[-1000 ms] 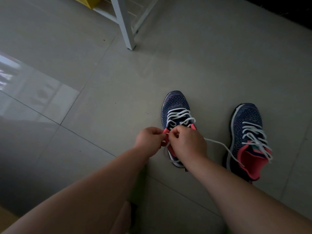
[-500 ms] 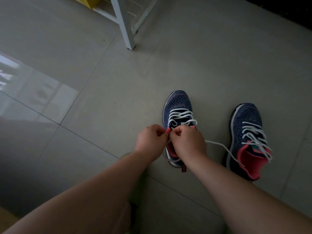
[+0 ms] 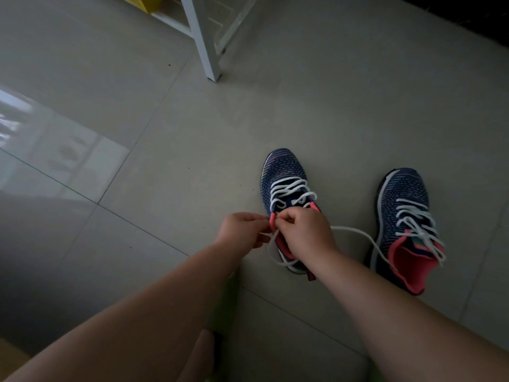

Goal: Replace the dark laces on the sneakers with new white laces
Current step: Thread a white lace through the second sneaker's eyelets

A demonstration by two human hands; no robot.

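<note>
Two navy knit sneakers with pink linings stand on the tiled floor. The left sneaker [image 3: 285,172] carries a white lace [image 3: 292,190] crossed over its front. My left hand [image 3: 242,230] pinches one end of that lace at the pink collar. My right hand [image 3: 305,232] covers the shoe's opening and pinches the lace at the top eyelets. A loose white lace end [image 3: 360,235] trails right across the floor. The right sneaker [image 3: 405,216] stands apart, laced in white, untouched.
A white frame leg [image 3: 205,42] of a rack stands on the floor at the top, with a yellow box [image 3: 143,1] behind it. Grey floor tiles [image 3: 137,133] spread to the left and far side. My knee [image 3: 198,357] shows at the bottom.
My left hand has drawn slightly left from the right hand, and a loop of white lace now shows below it beside the shoe's heel. Both sneakers stay in place.
</note>
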